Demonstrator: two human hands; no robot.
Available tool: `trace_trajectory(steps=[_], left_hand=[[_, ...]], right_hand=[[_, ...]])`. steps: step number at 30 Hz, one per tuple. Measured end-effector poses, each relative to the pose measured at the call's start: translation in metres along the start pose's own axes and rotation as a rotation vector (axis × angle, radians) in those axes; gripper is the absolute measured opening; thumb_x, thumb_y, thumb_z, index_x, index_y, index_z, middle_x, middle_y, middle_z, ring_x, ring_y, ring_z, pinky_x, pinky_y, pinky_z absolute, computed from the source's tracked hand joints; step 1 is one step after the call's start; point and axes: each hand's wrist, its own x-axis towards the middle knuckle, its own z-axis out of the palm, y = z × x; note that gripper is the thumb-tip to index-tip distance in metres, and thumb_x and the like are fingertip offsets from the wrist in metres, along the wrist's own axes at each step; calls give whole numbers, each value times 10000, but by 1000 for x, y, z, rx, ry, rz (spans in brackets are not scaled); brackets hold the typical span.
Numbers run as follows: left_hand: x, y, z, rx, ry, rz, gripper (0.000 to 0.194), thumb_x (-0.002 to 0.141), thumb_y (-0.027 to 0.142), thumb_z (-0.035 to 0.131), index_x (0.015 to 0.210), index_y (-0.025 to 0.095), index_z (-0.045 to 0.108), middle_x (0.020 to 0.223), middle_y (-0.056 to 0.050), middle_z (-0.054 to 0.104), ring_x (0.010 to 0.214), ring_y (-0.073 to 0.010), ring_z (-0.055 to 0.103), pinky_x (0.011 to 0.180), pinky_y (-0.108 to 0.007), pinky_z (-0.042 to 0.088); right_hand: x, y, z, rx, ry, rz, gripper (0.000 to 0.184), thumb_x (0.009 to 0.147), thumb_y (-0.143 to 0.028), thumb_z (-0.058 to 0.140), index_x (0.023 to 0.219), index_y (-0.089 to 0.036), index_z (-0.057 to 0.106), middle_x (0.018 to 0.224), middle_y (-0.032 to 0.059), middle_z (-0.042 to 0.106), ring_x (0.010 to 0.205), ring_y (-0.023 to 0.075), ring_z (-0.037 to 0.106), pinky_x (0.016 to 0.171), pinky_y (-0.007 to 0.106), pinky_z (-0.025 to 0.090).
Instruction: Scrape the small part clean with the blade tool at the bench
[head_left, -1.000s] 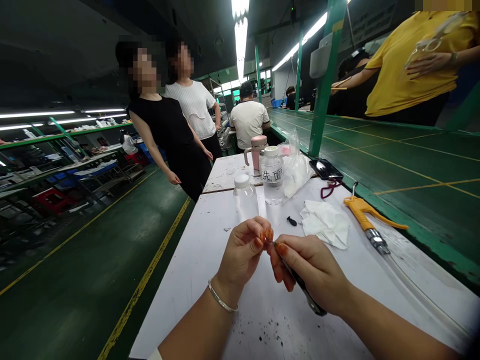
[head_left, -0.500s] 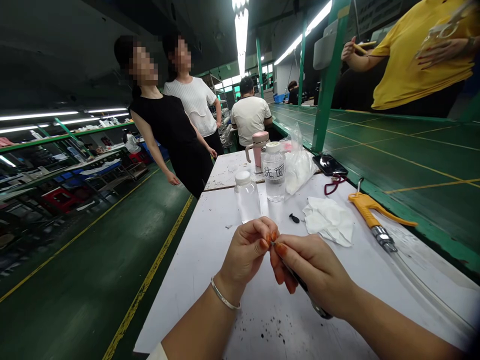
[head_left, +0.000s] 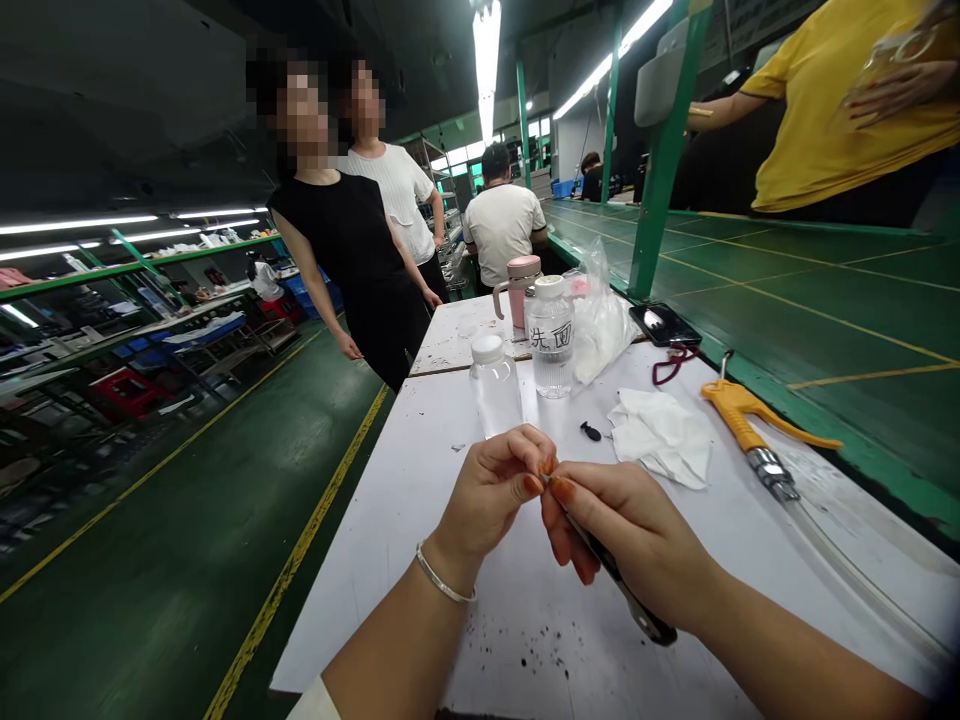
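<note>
My left hand (head_left: 487,490), with a bangle at its wrist, is closed in a pinch over the white table (head_left: 375,560). Its fingertips hold something tiny that I cannot make out. Fingers of my right hand (head_left: 637,520) wrap round a slim dark-handled tool (head_left: 651,622), whose rear end sticks out below the palm. The tool's front end is hidden at the spot where both hands' orange-stained fingertips meet. Just beyond the hands lie a small black piece (head_left: 591,431) and a crumpled white wipe (head_left: 664,440).
A clear bottle (head_left: 495,390), a marked bottle (head_left: 552,350), a pink mug (head_left: 521,295) and a plastic bag (head_left: 604,335) stand behind. Rightward lie a phone (head_left: 666,324) and an orange air gun (head_left: 739,415) with hose. People stand at left; one in yellow (head_left: 847,120) is across the green surface.
The view has shifted slightly. Both hands keep their grip at the same meeting point. The yellow-clad person's arm has stretched down and forward.
</note>
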Motion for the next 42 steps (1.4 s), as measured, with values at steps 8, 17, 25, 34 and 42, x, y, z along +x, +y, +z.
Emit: trace_trajectory(steps=[8, 17, 25, 34, 42], left_hand=[[0, 1, -6, 51, -58, 24, 162, 837, 222, 737, 749, 154, 619, 816, -17, 525, 747, -101, 495, 692, -237, 406], [1, 3, -7, 111, -39, -19, 208, 812, 280, 758, 723, 163, 611, 788, -19, 512, 720, -119, 503, 648, -260, 410], [1, 6, -9, 162, -45, -36, 246, 810, 317, 760, 714, 162, 594, 781, -24, 505, 713, -125, 496, 636, -270, 403], [1, 6, -12, 139, -106, -37, 189, 850, 265, 719, 749, 157, 602, 808, -24, 519, 723, -113, 492, 645, -252, 412], [1, 7, -12, 171, -100, -50, 233, 840, 305, 728, 726, 156, 590, 796, -29, 519, 717, -121, 484, 636, -260, 406]], right_hand=[[0, -2, 0, 7, -4, 24, 399, 1005, -344, 436, 689, -168, 606, 555, -10, 605, 431, 82, 536, 451, 190, 413], [0, -2, -2, -9, -21, 62, 407, 1001, -354, 431, 681, -174, 607, 551, -7, 604, 425, 88, 534, 452, 204, 413], [1, -4, -2, -20, -28, 78, 399, 993, -350, 430, 682, -172, 603, 562, -2, 613, 424, 84, 534, 447, 197, 416], [1, -1, -4, -31, -51, 92, 389, 991, -347, 419, 692, -176, 599, 571, -2, 622, 420, 85, 533, 446, 198, 427], [1, -4, -4, -39, -73, 109, 404, 987, -367, 431, 670, -179, 596, 558, -6, 613, 422, 89, 528, 445, 204, 421]])
